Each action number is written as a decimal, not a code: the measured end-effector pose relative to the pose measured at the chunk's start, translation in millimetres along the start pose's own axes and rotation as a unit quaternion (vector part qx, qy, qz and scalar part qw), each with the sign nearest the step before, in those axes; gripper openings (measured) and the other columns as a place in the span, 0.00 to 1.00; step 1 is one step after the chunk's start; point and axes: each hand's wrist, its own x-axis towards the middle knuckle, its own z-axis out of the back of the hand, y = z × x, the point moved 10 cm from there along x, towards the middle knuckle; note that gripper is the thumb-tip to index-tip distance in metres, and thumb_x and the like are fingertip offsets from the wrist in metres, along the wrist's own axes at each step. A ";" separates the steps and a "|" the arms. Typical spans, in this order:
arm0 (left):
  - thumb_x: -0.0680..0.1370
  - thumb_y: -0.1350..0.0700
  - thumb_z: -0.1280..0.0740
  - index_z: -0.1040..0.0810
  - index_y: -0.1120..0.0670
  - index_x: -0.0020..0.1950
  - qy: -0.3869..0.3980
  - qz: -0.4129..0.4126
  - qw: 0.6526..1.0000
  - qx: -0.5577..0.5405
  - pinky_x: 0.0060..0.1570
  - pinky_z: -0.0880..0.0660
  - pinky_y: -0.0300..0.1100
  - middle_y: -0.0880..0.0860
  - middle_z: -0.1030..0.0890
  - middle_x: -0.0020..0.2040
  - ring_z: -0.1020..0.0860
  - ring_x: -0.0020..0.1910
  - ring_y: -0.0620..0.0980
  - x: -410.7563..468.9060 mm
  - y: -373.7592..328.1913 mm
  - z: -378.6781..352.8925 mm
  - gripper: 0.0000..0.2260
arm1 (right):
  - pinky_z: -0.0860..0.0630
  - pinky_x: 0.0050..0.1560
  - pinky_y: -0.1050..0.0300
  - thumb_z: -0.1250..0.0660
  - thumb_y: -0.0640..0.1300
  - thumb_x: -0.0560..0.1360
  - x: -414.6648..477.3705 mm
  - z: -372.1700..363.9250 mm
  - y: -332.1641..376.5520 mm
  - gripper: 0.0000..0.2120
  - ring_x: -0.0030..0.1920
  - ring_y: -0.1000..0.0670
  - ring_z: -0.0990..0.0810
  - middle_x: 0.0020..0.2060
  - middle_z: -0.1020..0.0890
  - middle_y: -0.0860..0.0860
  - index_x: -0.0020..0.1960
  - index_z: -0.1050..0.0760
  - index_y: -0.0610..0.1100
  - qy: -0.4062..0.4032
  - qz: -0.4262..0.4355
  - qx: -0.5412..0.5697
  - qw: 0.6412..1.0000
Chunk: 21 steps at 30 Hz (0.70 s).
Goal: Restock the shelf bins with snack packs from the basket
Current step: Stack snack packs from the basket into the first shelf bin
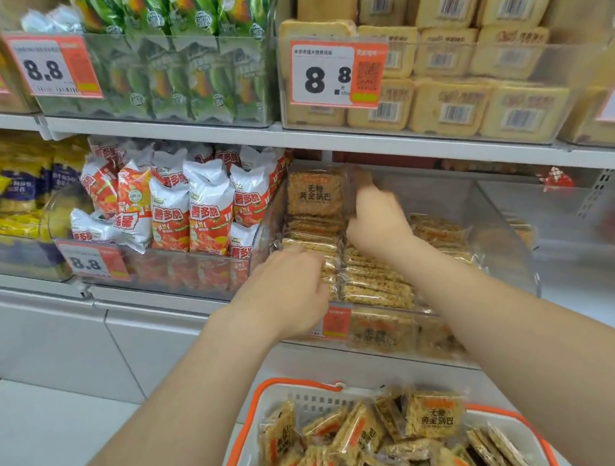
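Golden, clear-wrapped snack packs [374,282] stand on edge in rows inside a clear shelf bin [498,226] on the lower shelf. The left hand [290,288] curls its fingers over the front-left row, gripping those packs; the right hand [374,222], blurred, is deeper in the bin and its grasp cannot be told. Below, an orange-rimmed basket [283,395] holds a loose heap of the same packs, and red-and-white snack bags [209,208] fill the neighbouring bin to the left.
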 end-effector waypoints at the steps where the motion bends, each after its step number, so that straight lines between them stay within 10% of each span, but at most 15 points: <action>1: 0.82 0.54 0.39 0.25 0.54 0.57 -0.012 0.007 1.000 0.008 0.63 0.26 0.59 0.56 0.25 0.59 0.25 0.62 0.62 -2.6 -2.6 3.4 0.08 | 0.19 0.49 0.44 0.35 0.33 0.74 -7.7 10.1 1.6 0.22 0.54 0.37 0.20 0.54 0.19 0.40 0.67 0.29 0.44 -0.017 0.016 0.001 1.000; 4: 0.81 0.50 0.36 0.23 0.52 0.64 -0.075 0.015 0.997 -0.001 0.62 0.25 0.59 0.54 0.24 0.62 0.25 0.63 0.60 -10.9 -15.1 18.3 0.13 | 0.21 0.51 0.55 0.38 0.36 0.74 -46.2 45.5 12.7 0.15 0.46 0.51 0.17 0.46 0.14 0.51 0.50 0.16 0.48 -0.060 0.085 0.047 0.993; 8: 0.77 0.51 0.32 0.21 0.47 0.49 -0.113 -0.002 0.992 -0.048 0.53 0.23 0.51 0.47 0.23 0.50 0.23 0.53 0.53 -26.3 -41.0 28.7 0.02 | 0.26 0.48 0.60 0.41 0.40 0.70 -113.1 76.8 28.9 0.14 0.29 0.55 0.24 0.28 0.19 0.56 0.34 0.19 0.50 -0.029 0.172 0.044 0.984; 14: 0.75 0.45 0.29 0.20 0.52 0.37 0.104 -0.025 0.994 0.017 0.43 0.19 0.50 0.50 0.17 0.36 0.19 0.40 0.52 -46.0 -75.9 -34.9 0.12 | 0.18 0.31 0.44 0.39 0.38 0.70 -191.9 10.5 -14.3 0.11 0.28 0.43 0.20 0.27 0.22 0.44 0.30 0.24 0.43 0.355 0.167 -0.103 0.914; 21: 0.82 0.45 0.35 0.18 0.53 0.64 0.319 -0.027 0.936 0.148 0.58 0.19 0.56 0.55 0.17 0.60 0.17 0.57 0.58 -60.5 -91.5 -138.1 0.17 | 0.20 0.38 0.45 0.38 0.33 0.77 -241.2 -50.7 -108.4 0.08 0.42 0.42 0.20 0.41 0.22 0.46 0.46 0.30 0.45 0.470 0.133 -0.245 0.838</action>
